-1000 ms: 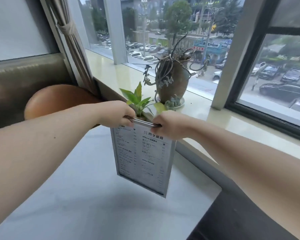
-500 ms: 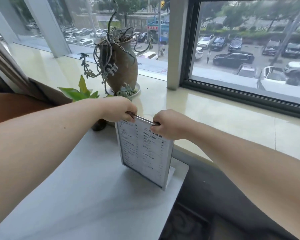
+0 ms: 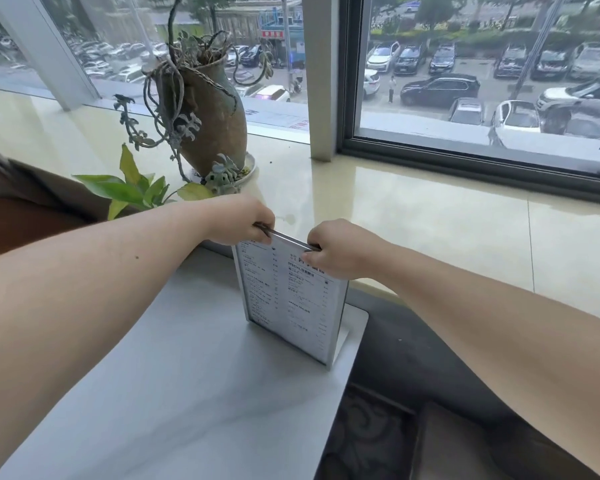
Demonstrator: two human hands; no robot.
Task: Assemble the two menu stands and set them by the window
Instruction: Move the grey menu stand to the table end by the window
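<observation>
Menu stand (image 3: 291,299) upright at the table's (image 3: 174,393) far corner, window sill (image 3: 430,216) at 12 o'clock. Left hand (image 3: 243,220) and right hand (image 3: 336,249) pinch its top edge. Placing step, I'd judge; next, release without tipping.

Silver-framed printed menu stand (image 3: 291,299), upright on the table's far corner by the window.

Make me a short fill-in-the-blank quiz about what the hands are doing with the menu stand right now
Both hands grip the menu stand by its ____ edge.
The left hand and right hand hold ____ menu stand between them.
The stand sits at the table's corner nearest the ____.
The brown vase stands on the ____.

Answers: top; one; window; windowsill
</observation>
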